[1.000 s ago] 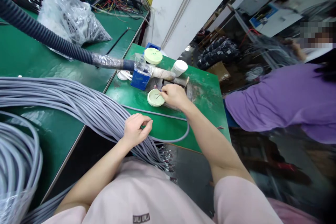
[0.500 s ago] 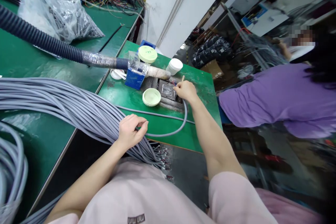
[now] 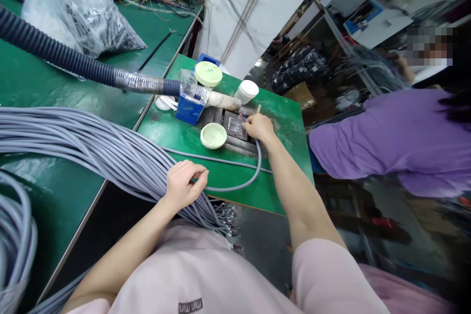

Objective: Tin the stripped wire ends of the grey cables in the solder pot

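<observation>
A workshop bench covered in smooth green mat (image 3: 228,174) fills the view, its near edge meeting a dark gap above the person's lap. Closest in, the left hand (image 3: 182,184) rests on a thick bundle (image 3: 91,147) of grey round-jacketed cables that sweeps in from the left and ends in a brush of bare wire tips at the bench edge. Thumb and forefinger are pinched together on a single grey cable (image 3: 235,187), and the other fingers curl loosely.

That cable lies on the mat in a soft loop, curving right and up to the right hand (image 3: 259,126). This hand is closed on the cable's end, fingers bunched at the tip, where short coloured wires poke out over a dull, square metal tray (image 3: 233,126) sunk in a stained patch of the mat. Just left of the tray sits a shallow, round, pale green dish (image 3: 213,136).

Behind them a blue box (image 3: 189,108) props up the mouth of a ribbed dark hose (image 3: 55,54), whose end is wrapped in crinkled clear film and reaches the tray. Further back stand a white round jar (image 3: 246,91) and a flat pale green lid (image 3: 208,74).

On the far left bench lies a clear, wrinkled plastic bag (image 3: 73,19) of dark parts, with tangled coloured wires beyond it. To the right, a person in a purple top (image 3: 397,137) leans away from the bench.
</observation>
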A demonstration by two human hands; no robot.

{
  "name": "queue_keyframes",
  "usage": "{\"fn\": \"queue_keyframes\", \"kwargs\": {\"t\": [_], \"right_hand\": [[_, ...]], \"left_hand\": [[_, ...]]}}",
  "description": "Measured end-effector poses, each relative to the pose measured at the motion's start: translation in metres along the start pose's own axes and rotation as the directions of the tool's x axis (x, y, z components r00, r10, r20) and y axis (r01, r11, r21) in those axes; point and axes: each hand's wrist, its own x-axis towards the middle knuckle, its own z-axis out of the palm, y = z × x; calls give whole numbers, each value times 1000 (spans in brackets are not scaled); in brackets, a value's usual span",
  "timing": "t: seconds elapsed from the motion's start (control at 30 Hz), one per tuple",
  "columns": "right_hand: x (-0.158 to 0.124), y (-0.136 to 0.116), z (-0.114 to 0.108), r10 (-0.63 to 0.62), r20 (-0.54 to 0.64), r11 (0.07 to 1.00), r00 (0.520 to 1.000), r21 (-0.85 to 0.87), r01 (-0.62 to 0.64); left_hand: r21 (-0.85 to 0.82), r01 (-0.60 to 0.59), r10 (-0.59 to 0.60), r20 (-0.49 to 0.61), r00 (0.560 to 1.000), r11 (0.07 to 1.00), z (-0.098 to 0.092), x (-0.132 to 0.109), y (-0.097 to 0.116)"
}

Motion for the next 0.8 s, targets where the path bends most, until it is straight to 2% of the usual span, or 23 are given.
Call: {"fn": "queue_keyframes", "kwargs": {"t": [0.1,0.17,0.27,0.37,0.47,0.6,0.8], "right_hand": [[-4,2,-7,6,-19,1000,1000,21,-5],[-12,3,-17,-30,-55,997,998,64,33],[-31,0,-35,-175,-120,963,977,184,195],[-50,-15,-48,-318,-154,903,936,251,348],[-60,-39,-51,-378,-125,902,917,174,395],[-64,-68,-45,-406,-26,914,914,7,406],[-64,-89,-33,-405,30,908,914,-106,406]], "left_hand": [[-3,5,-5,5,1000,1000,0,0,0],[-3,6,-6,7,1000,1000,0,0,-1],[-2,8,-8,5,1000,1000,0,0,-1],[2,11,-11,0,1000,1000,1,0,0],[7,15,-15,-2,1000,1000,0,-1,-1],[11,20,-20,-3,1000,1000,0,-2,-2],[23,28,-29,9,1000,999,1,-3,-4]]}}
